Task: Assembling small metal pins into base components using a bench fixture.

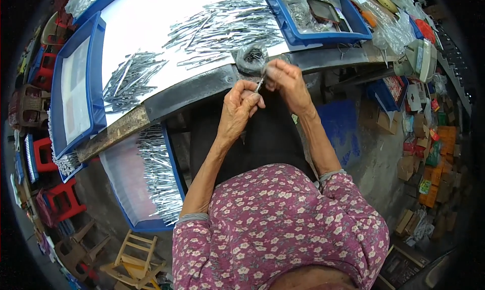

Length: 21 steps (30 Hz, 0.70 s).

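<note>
My left hand [238, 105] is closed in a pinch around a thin metal strip [259, 85], whose tip sticks up from the fingers above my lap. Close against that tip is my right hand [289, 85], its fingers curled together and slightly blurred; what they hold is too small to make out. Just beyond both hands, a small round bowl [243, 67] with little dark parts in it stands at the table's edge. A large heap of thin silvery strips [230, 29] lies on the white tabletop, and a smaller, darker heap [132, 80] is to its left.
An upright-sided blue tray [96, 72] sits at the table's left end. Another blue tray [328, 38], holding plastic bags, is at the right. Below on the left, a blue tray [173, 158] contains more strips. A wooden chair [134, 259] and stacked boxes [429, 153] stand farther out.
</note>
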Available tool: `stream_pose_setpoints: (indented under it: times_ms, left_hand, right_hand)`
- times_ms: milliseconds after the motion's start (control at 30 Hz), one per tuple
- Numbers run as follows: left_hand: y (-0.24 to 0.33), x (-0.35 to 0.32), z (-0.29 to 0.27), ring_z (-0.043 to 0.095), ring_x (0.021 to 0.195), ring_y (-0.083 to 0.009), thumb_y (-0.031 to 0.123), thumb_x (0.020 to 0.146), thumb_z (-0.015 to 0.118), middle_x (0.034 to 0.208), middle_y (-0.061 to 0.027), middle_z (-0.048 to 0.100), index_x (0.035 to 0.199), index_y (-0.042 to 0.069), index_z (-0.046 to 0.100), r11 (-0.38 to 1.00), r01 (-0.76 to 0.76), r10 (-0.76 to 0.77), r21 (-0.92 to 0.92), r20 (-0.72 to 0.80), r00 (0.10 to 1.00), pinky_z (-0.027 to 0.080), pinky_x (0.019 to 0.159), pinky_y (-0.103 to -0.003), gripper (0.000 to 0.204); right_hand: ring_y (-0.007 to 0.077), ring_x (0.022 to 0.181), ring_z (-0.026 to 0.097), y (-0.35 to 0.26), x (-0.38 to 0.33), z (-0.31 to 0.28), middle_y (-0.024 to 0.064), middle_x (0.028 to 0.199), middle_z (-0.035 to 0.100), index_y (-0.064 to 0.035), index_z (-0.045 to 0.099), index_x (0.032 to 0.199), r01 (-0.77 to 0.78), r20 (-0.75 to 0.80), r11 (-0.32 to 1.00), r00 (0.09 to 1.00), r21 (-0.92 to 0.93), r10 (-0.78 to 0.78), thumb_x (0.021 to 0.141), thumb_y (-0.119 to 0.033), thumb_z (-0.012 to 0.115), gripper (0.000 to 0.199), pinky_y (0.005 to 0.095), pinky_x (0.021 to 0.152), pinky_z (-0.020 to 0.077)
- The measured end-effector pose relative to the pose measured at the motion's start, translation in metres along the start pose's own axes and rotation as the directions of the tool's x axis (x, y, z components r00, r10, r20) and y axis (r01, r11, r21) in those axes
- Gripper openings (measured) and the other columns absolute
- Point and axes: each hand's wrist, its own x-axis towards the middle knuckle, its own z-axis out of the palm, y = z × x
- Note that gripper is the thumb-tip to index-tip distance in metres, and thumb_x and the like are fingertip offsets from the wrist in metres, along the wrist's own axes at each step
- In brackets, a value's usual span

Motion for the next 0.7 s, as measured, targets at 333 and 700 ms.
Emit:
stream_pose_setpoints:
  times_ms: [333,700]
  left_hand:
    - [0.007,-0.004,-0.015,0.039,0.053,-0.0033,0.014,0.087,0.05,0.068,-0.0029,0.055,0.096,0.003,0.049,0.986,-0.094,0.113,0.137,-0.14,0.984,0.031,0.047,-0.016,0.015]
    - [0.015,-0.002,-0.032,0.041,0.054,-0.0036,0.012,0.087,0.05,0.067,-0.0026,0.055,0.098,0.002,0.049,0.977,-0.115,0.152,0.177,-0.213,0.965,0.032,0.048,-0.016,0.015]
  right_hand:
    - [0.0293,0.075,0.055,0.017,0.045,0.001,0.0144,0.082,0.054,0.0002,0.057,0.089,0.261,0.006,0.509,0.894,-0.82,-0.449,0.077,-0.006,0.054,0.014,0.0348,0.065,0.0433]
    - [0.0312,0.07,0.055,0.023,0.056,0.008,0.0142,0.077,0.054,-0.0002,0.054,0.083,0.37,0.122,0.404,0.845,-0.837,-0.52,0.074,-0.005,0.056,0.01,0.0342,0.061,0.0433]
